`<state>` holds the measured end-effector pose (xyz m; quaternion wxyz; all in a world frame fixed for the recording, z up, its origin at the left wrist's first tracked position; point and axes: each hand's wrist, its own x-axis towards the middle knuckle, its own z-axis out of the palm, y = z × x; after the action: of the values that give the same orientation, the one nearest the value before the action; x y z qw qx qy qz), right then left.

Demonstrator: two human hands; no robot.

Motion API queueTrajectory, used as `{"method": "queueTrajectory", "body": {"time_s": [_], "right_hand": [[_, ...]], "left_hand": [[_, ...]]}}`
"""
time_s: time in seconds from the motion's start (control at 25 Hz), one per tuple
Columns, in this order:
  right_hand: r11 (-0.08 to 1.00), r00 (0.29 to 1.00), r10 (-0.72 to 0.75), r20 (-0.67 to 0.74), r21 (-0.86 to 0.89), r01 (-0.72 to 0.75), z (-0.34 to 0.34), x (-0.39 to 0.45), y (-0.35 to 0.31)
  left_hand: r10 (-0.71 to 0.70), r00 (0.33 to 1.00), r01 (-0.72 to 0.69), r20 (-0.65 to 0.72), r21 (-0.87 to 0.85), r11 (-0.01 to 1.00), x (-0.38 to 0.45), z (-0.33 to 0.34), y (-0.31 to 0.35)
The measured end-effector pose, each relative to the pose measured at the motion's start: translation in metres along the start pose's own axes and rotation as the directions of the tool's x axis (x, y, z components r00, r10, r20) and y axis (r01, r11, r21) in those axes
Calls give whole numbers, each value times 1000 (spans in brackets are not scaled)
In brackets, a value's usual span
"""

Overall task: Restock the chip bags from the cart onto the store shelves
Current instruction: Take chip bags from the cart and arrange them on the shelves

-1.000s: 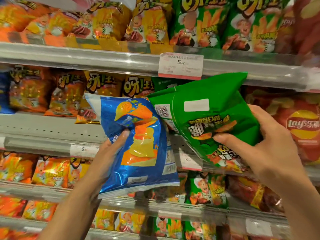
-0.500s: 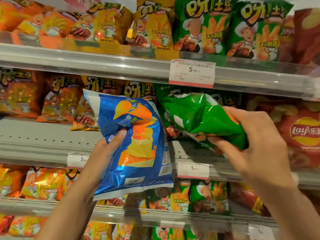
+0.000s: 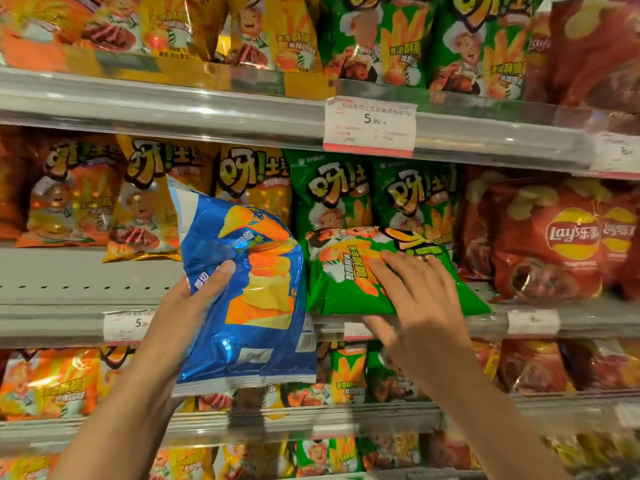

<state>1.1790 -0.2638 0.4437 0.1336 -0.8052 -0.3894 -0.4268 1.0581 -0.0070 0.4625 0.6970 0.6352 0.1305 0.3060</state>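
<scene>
The left hand [image 3: 194,306] grips a glossy, crinkled blue chip bag [image 3: 242,289], thumb across its front, just left of the green bag [image 3: 346,275]. That green bag lies sideways on the middle shelf [image 3: 69,282], the right hand [image 3: 419,299] spread flat on it. Above hangs a price tag [image 3: 370,126] reading "5.90"; right stand red Lay's bags [image 3: 554,237].

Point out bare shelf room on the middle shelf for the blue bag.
Bare grey shelf lies left of the blue bag, in front of the orange bags. Rightwards is crowded: the green bag under the right hand, then red bags.
</scene>
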Motion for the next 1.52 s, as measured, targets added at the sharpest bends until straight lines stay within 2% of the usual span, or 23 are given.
{"method": "queueTrajectory", "body": {"time_s": [0.16, 0.32, 0.44, 0.56, 0.6, 0.64, 0.72, 0.76, 0.8, 0.92, 1.0, 1.12, 1.2, 1.28, 1.36, 1.44, 1.52], "right_hand": [[1000, 1000, 27, 7, 5, -27, 2, 10, -6], [999, 994, 10, 108, 52, -16, -8, 7, -8], [969, 972, 17, 236, 236, -74, -28, 20, 6], [926, 962, -27, 273, 368, -78, -42, 67, 43], [905, 931, -14, 365, 400, -143, -44, 89, 55], [881, 860, -2, 510, 409, -240, -45, 110, 65], [903, 656, -20, 754, 295, -312, -36, 138, 78], [924, 568, -38, 822, 246, -294, -28, 143, 83], [928, 509, -59, 859, 235, -289, -22, 146, 85], [879, 439, -113, 891, 296, -374, -19, 145, 88], [853, 455, -111, 884, 319, -412, -24, 144, 89], [815, 624, 3, 782, 360, -455, -30, 142, 92], [766, 703, 105, 704, 394, -508, -34, 139, 93], [717, 719, 162, 676, 420, -556, -37, 135, 94], [711, 731, 159, 664, 437, -551, -44, 136, 95], [763, 758, 178, 627, 399, -509, -53, 141, 98], [824, 779, 258, 572, 290, -486, -59, 146, 98]], "left_hand": [[-3, 1000, 3, 15, 0, 1000, -1, 6, 6], [-25, 1000, 25, 4, -27, 999, -5, 6, 10], [-46, 999, 46, -13, -54, 998, -11, 3, 7], [-62, 997, 58, -51, -77, 995, -19, 5, 4], [-61, 996, 57, -63, -72, 996, -21, 6, 3], [-60, 996, 56, -70, -60, 997, -23, 8, 2], [-58, 995, 54, -78, -54, 997, -26, 11, 2], [-58, 995, 53, -86, -54, 997, -27, 11, 2], [-57, 994, 52, -97, -49, 997, -29, 10, 2], [-77, 988, 70, -137, -56, 996, -32, 8, -2], [-70, 986, 63, -153, -52, 997, -33, 8, -2], [-48, 982, 35, -184, -77, 996, -31, 9, 0], [-32, 979, 16, -199, -80, 997, -28, 9, 3], [-29, 979, 14, -201, -78, 997, -27, 10, 5], [-26, 983, 15, -184, -66, 998, -26, 12, 5], [-25, 985, 16, -173, -49, 999, -26, 16, 4], [-27, 987, 19, -157, -52, 998, -27, 19, 3]]}}
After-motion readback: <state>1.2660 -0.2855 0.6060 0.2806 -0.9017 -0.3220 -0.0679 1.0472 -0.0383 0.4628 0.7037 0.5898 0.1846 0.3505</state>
